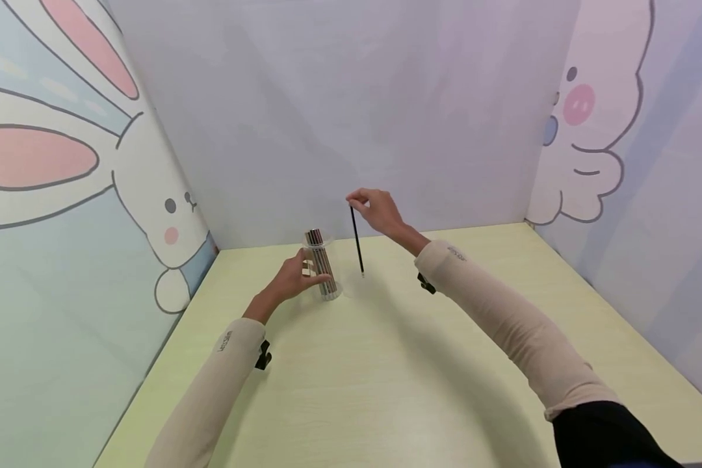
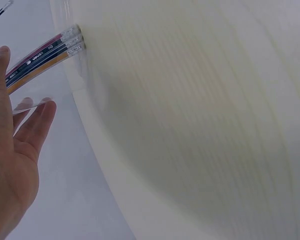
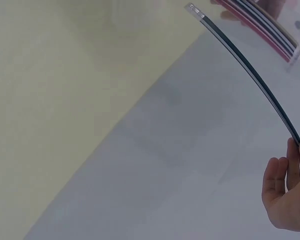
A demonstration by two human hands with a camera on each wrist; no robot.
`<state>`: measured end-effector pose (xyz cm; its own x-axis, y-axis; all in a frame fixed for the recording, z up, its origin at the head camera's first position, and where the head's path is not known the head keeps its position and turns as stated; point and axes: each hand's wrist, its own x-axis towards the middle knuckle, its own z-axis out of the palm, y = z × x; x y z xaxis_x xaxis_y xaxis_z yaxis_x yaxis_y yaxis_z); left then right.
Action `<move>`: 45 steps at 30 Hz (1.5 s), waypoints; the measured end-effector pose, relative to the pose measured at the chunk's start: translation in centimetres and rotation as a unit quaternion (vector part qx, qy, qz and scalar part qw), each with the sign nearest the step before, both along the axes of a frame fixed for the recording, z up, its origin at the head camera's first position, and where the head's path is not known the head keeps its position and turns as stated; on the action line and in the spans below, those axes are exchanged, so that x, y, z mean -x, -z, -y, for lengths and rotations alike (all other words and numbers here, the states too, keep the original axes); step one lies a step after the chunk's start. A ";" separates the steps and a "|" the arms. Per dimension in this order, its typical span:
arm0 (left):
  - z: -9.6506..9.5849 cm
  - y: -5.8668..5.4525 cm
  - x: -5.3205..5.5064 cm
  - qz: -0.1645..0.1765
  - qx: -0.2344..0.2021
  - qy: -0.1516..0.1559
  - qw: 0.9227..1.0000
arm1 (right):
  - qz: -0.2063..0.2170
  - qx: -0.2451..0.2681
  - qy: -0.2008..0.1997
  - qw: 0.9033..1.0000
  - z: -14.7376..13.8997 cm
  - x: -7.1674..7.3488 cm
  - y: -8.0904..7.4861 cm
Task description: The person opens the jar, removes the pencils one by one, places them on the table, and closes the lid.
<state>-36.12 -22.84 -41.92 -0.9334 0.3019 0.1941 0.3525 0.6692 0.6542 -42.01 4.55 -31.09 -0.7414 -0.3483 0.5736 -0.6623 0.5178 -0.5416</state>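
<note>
My left hand point(image 1: 289, 279) holds a clear plastic cylinder point(image 1: 337, 290), thumb on the near side and fingers on the far side. The cylinder leans on the table with several pencils point(image 2: 45, 57) inside. In the left wrist view their eraser ends point to the cylinder's base; red, dark and orange barrels show. Up to the right, my right hand point(image 1: 380, 209) pinches one dark pencil point(image 1: 357, 239) near its upper end, between thumb and fingertips. This pencil hangs almost upright beside the cylinder, its eraser end point(image 3: 195, 11) down and above the tabletop.
A pale wood-grain table point(image 1: 351, 383) stretches below both arms. Behind it rises a plain light grey wall point(image 1: 351, 110), close past the hands. Side panels carry a cartoon rabbit point(image 1: 152, 201) on the left and another white cartoon animal point(image 1: 597, 136) on the right.
</note>
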 end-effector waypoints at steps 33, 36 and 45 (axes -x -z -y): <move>-0.1 -0.3 -0.4 -0.002 -0.010 -0.004 1.000 | 0.128 -0.019 0.075 0.989 -1.6 2.5 12.4; -0.1 -0.3 -0.4 -0.003 -0.010 -0.001 1.000 | 0.141 -0.028 0.075 0.987 -1.5 2.6 13.1; -0.1 -0.2 -0.1 -0.002 -0.006 -0.004 1.000 | 0.164 -0.057 0.072 0.982 -1.1 2.7 14.4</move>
